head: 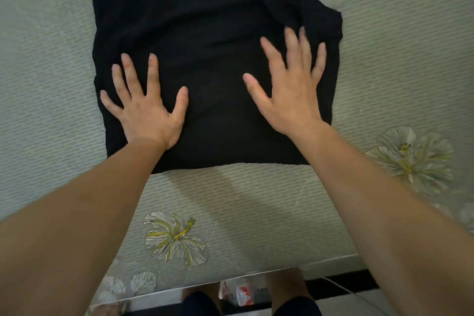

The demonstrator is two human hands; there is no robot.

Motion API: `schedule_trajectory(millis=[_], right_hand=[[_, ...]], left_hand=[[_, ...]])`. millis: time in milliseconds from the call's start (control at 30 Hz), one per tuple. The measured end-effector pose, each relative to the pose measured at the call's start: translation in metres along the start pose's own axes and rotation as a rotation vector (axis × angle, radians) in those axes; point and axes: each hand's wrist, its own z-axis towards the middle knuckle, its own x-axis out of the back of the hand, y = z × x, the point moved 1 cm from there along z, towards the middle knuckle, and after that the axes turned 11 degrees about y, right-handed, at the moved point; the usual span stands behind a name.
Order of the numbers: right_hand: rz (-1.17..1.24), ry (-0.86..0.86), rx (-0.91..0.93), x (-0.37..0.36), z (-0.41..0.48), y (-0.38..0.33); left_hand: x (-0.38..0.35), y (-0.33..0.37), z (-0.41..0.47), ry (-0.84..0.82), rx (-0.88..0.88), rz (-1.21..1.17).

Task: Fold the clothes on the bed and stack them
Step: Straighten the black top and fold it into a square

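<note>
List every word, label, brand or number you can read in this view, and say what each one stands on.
No text here can be read.
Red and white packet, at the bottom of the view past the bed's edge: it carries marks that may be print, too blurred to read.
Black garment: no print or label shows.
Bed sheet: only a flower and leaf pattern, no writing.

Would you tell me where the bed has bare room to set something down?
Bare sheet lies left of the black garment and right of it. A wide strip runs between its near hem and the bed edge, though both forearms cross it. The middle is crowded: left hand and right hand lie flat on the garment.
</note>
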Motion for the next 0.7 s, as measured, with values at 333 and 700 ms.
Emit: schedule_trajectory(millis=[333,700], right_hand=[[0.452,0.191,-1.115,0.044,-0.106,0.001],[0.854,-0.102,-1.299,0.046,-0.111,0.007]], left_hand=[[0.007,0.004,-0.004,-0.013,-0.039,-0.037],[0.015,0.018,-0.088,-0.18,-0.8,-0.008]])
